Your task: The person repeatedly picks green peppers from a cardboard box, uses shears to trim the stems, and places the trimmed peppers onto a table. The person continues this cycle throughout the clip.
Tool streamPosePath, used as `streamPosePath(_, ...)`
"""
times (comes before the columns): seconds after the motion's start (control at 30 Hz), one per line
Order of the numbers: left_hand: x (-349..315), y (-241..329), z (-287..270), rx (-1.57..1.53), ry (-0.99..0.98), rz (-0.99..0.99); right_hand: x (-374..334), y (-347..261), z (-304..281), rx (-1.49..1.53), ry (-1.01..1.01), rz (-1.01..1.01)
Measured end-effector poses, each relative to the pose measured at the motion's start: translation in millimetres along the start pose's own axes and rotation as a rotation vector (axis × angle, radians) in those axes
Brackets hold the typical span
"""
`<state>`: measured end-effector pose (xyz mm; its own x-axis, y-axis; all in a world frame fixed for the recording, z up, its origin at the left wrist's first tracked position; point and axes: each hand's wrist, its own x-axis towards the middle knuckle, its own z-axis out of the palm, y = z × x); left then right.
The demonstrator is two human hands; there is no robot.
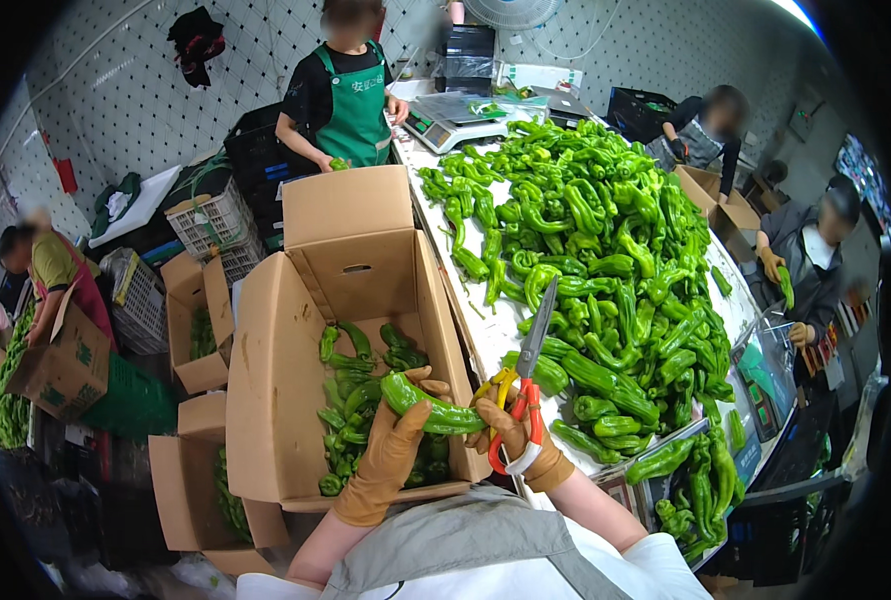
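In brown gloves, both my hands are raised above the near end of an open cardboard box [255,390]. My left hand [390,455] is closed round a long, curved green pepper [430,408]. My right hand [515,435] grips a pair of scissors [530,385] with red and yellow handles, the grey blades pointing up and away from me. Its fingers also reach the right end of the pepper. Loose green peppers [350,385] lie in the bottom of the box. Right of the box, a big heap of green peppers [605,260] covers much of a white table [480,325].
A scale [455,120] stands at the table's far end, beside a person in a green apron [355,105]. Smaller cardboard boxes [187,470] with peppers sit to the left. Another person [815,255] at the right holds a pepper; a person at the far left handles a carton [65,360].
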<state>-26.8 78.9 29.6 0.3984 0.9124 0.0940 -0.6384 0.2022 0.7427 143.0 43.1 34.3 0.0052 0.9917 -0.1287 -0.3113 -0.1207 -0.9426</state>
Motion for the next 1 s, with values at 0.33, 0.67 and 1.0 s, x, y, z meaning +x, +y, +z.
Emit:
streamPosePath(0.33, -1, -18, -2, 0.138, -0.060, -0.162, 4, 11, 8, -0.069, 0.132, -0.215)
streamPosePath(0.67, 5, 4, -6, 0.324, 0.041, 0.005, 10, 10, 5, 0.114, 0.107, -0.197)
streamPosePath(1.0, 5, 12, 0, 0.503, 0.083, 0.064, 9, 9, 2, 0.071, -0.007, -0.079)
